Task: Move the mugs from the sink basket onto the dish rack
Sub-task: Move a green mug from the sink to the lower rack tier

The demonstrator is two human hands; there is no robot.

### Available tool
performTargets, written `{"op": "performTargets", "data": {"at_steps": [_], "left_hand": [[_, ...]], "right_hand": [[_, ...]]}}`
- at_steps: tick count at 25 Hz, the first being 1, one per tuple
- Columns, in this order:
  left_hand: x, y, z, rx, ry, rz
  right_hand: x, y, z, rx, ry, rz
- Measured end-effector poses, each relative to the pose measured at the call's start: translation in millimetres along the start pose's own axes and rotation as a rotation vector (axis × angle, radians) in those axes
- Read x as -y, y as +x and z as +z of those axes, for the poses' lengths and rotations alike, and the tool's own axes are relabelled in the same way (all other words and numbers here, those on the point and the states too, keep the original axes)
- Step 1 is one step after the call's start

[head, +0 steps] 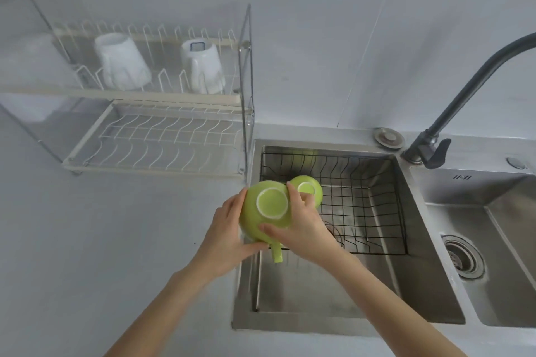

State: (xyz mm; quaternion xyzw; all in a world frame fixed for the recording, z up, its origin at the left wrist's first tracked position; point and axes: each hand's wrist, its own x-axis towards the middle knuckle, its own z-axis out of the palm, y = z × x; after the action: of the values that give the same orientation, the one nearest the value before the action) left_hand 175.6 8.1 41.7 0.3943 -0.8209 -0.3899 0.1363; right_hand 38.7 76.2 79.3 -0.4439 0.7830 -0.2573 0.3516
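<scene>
Both hands hold one green mug [268,211] upside down above the sink's left edge, its pale base ring facing up and its handle pointing toward me. My left hand [229,229] cups its left side; my right hand [304,220] grips its right side. A second green mug [308,187] sits upside down just behind, in the black wire sink basket [374,197]. The dish rack [162,95] stands at the left, with two white mugs [121,62] [203,68] upside down on its upper tier.
The rack's lower tier [162,139] of white wire slots holds nothing. A dark faucet [452,101] arcs over the double steel sink [435,240]; a drain [462,256] lies in the right basin. Grey countertop [101,240] spreads to the left.
</scene>
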Motion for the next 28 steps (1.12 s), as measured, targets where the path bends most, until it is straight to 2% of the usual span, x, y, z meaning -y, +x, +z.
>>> {"op": "performTargets", "data": {"at_steps": [5, 10, 19, 28], "left_hand": [[31, -5, -42, -0.046, -0.010, -0.004], [59, 4, -80, -0.071, -0.011, 0.020], [91, 67, -136, -0.033, 0.197, 0.135], [113, 146, -145, 0.079, 0.185, 0.069]], "right_hand": [[37, 9, 34, -0.010, -0.029, -0.093], [68, 25, 60, -0.065, -0.013, -0.098], [111, 80, 79, -0.165, 0.020, -0.051], [121, 156, 73, -0.175, -0.051, 0.039]]}}
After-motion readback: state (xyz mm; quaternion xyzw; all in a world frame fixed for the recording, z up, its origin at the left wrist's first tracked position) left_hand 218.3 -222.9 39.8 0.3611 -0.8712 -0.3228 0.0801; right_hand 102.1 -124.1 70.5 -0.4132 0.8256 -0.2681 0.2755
